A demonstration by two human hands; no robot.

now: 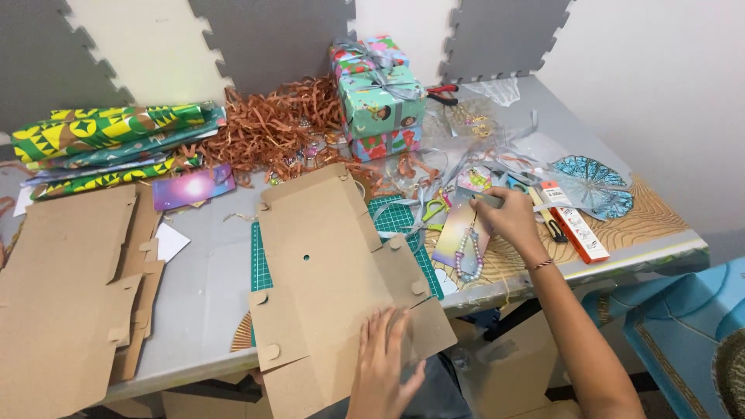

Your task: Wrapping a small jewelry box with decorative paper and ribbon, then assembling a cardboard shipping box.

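From the head camera, I see my left hand [380,365] pressed flat, fingers spread and holding nothing, on the near end of an unfolded cardboard box blank [334,279] that lies across a green cutting mat [396,221] on the grey surface [206,287] and overhangs its front edge. My right hand [512,221] is out to the right, its grip pinched together on the top of a pastel card [456,237] from which a beaded strap [467,256] hangs.

By my judgement the box is not yet begun: the blank lies fully flat, every flap and tab unfolded, and the card is outside it.

Behind, a stack of wrapped gift boxes [376,97] tied with silver ribbon looks finished, beside a heap of brown paper shred [272,128]. More flat cardboard blanks [70,287] wait at the left, with rolls of green and yellow wrapping paper [109,128] above them. An orange and white box [578,225] lies near my right hand, and red-handled pliers [444,93] at the back.
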